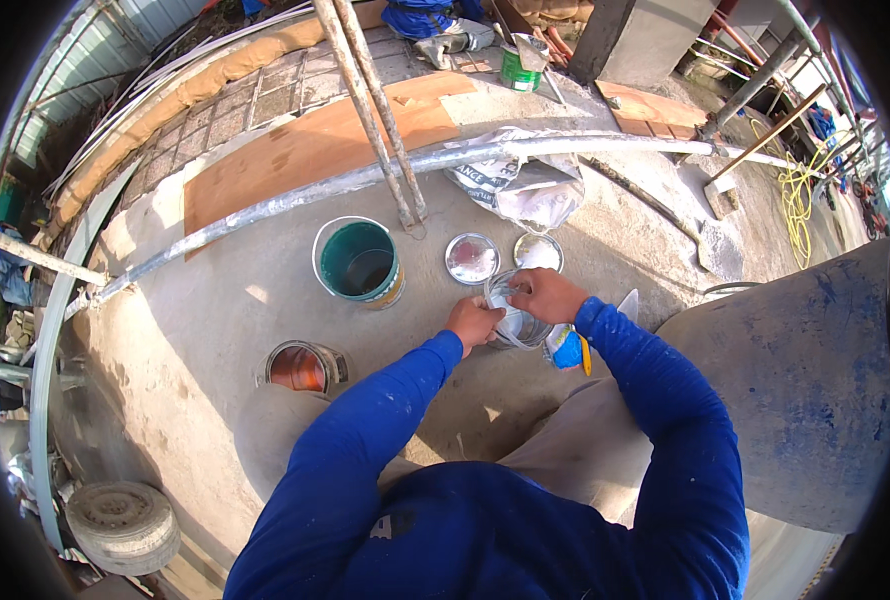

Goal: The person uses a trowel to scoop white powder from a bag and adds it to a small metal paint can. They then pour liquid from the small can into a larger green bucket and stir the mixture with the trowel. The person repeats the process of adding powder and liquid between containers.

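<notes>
Low in front of me stands a round, silvery or clear open tub (527,335) with pale contents. My left hand (476,325) is closed on its left rim. At the tub's far edge, my right hand (549,296) is closed in a pinch, fingertips down at the opening; what they hold is hidden. Just beyond lie two round metal lids, the left lid (472,258) stained reddish and white, the right lid (538,250) whitish. Beside my right forearm sits a blue-and-white packet (565,349) with a yellow handle-like piece (586,357) next to it.
A green-lined bucket (357,258) holds dark liquid, left of the lids. Nearer stands an open tin (300,367), reddish-orange inside. A metal pipe (365,175) crosses beyond, near a crumpled white bag (525,190) and a shovel (717,250). A large grey cylinder (785,390) flanks my right.
</notes>
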